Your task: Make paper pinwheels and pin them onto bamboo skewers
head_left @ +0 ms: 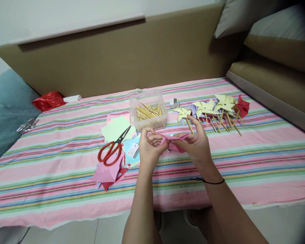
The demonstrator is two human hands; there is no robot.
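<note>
Between both hands, above the striped cloth (73, 142), is a folded piece of pink paper (177, 143). My left hand (151, 145) pinches its left side, and my right hand (197, 144) holds its right side with the index finger raised. Just beyond the hands stands a clear plastic box (148, 110) full of short wooden sticks (149, 112). Red-handled scissors (113, 147) lie on coloured paper sheets (119, 127) to the left. Finished paper pinwheels on sticks, yellow (205, 107), purple and red (242, 106), lie at the right.
Pink and red cut paper (108, 173) lies near the scissors. A small grey box (174, 103) is right of the plastic box. Red plastic (49, 101) and a silvery item (27, 125) are far left. A sofa back (117, 57) rises behind; cushions (282, 37) are at right.
</note>
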